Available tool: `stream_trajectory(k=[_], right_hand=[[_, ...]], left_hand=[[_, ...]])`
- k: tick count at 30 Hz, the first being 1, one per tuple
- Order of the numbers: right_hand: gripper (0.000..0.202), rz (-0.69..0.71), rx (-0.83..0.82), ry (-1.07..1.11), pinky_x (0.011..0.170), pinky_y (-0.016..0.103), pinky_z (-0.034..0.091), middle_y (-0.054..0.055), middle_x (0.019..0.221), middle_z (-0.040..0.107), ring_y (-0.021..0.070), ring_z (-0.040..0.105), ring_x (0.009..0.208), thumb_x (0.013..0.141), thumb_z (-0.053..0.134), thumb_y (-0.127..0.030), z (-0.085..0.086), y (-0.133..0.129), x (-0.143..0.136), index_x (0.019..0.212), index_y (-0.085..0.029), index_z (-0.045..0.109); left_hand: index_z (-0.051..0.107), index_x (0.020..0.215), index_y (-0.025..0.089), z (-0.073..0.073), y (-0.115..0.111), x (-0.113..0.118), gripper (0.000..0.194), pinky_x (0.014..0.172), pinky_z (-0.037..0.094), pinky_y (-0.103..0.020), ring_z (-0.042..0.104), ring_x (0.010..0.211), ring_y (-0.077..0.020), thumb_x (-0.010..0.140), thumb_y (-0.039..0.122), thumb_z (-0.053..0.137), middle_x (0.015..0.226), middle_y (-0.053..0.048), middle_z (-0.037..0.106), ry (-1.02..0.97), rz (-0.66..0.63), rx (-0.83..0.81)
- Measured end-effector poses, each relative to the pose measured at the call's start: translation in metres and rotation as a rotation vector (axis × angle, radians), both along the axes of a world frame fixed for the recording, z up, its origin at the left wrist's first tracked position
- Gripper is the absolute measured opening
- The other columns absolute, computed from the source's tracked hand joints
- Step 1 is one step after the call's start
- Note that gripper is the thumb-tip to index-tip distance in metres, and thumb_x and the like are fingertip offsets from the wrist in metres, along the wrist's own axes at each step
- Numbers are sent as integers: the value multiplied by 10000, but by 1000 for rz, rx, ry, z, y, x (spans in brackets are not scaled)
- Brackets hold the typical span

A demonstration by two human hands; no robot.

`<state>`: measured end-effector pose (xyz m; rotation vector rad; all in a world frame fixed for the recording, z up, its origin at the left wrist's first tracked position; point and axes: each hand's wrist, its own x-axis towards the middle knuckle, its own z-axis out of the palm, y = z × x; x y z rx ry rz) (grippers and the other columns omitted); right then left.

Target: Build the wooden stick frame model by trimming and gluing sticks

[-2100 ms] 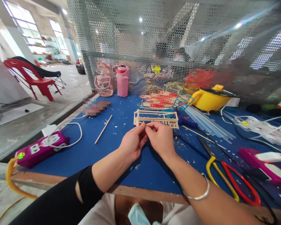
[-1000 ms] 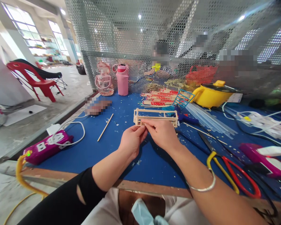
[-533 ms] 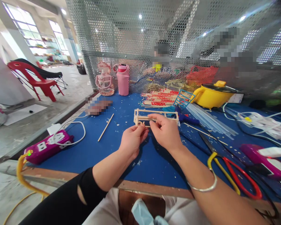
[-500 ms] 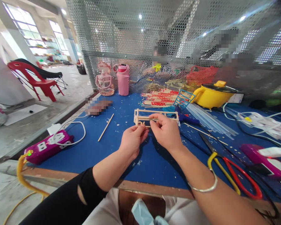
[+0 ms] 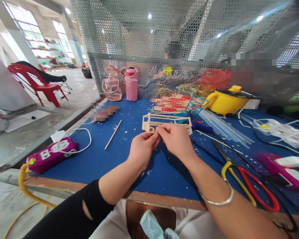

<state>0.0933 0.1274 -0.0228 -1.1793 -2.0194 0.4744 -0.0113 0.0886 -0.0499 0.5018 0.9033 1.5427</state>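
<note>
A small frame of pale wooden sticks [image 5: 146,123] is held up over the blue table, long and box-shaped. My left hand [image 5: 142,146] has thumb and fingers pinched together at the frame's near lower edge, left of its middle. Right beside it, my right hand [image 5: 175,137] pinches the same near edge, its fingertips touching those of the left and covering part of the sticks. Whether a loose small piece lies between the fingertips is too small to tell. One loose stick [image 5: 113,134] lies on the table to the left.
Red-marked sticks [image 5: 171,102], a yellow pot [image 5: 226,101], clear glue sticks [image 5: 221,126] and scissors [image 5: 259,189] lie around the right side. Purple power strip [image 5: 52,154] and cables are at left; pink bottles [image 5: 131,84] stand behind. Beyond the mesh [image 5: 129,39] a person sits.
The frame has tilted and risen slightly, showing more of its bars. My right hand's fingertips have moved down and left to meet my left hand's fingertips.
</note>
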Motion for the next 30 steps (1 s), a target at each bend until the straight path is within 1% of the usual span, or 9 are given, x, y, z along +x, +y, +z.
stream_trajectory(k=[2,4,9,15,19,24,28,30], right_hand=[[279,8,73,-44,582,242,384,12,668,709,144,605,605,849,489,-306,1,1,2,742,-187,717],[281,12,96,-78,587,245,382,14,670,708,149,609,618,851,489,-305,2,2,4,724,-190,711],[299,-9,45,-85,552,252,375,6,589,689,152,597,563,849,500,-348,2,2,3,717,-209,729],[278,-51,12,-92,581,268,397,43,708,733,179,628,634,842,507,-331,0,-2,-2,790,-203,749],[282,-75,46,-147,562,270,370,38,659,721,177,617,608,826,517,-318,2,-6,-1,701,-206,744],[294,-104,70,-172,543,269,337,37,605,699,164,587,567,811,520,-297,3,-8,-1,633,-199,733],[288,-71,56,-166,548,258,338,35,607,696,157,586,578,810,520,-278,3,-8,0,628,-194,727],[295,-54,72,-142,537,254,329,29,585,680,147,569,560,817,522,-289,4,-7,3,625,-184,720]], left_hand=[[710,738,113,0,0,0,64,685,483,-190,605,637,-68,675,117,721,706,-32,682,16,6,-15],[714,740,111,0,0,0,61,668,481,-186,600,623,-67,680,124,717,699,-35,682,40,3,-24],[719,740,117,-3,1,0,67,633,471,-168,584,617,-64,690,161,714,704,-27,673,71,-4,-5],[716,723,121,-6,0,0,77,616,457,-161,564,591,-59,689,189,723,676,-19,659,74,8,-5],[711,712,129,-8,1,0,78,623,457,-174,567,594,-68,669,190,734,665,-14,655,75,-2,24],[700,701,123,-10,0,1,121,580,435,-172,542,559,-65,630,208,750,624,-1,638,102,-13,45],[692,694,110,-10,1,2,153,552,421,-161,530,532,-54,638,243,744,589,7,622,113,3,37],[686,692,107,-8,2,1,143,577,443,-164,552,551,-57,646,231,740,609,0,636,102,14,27]])
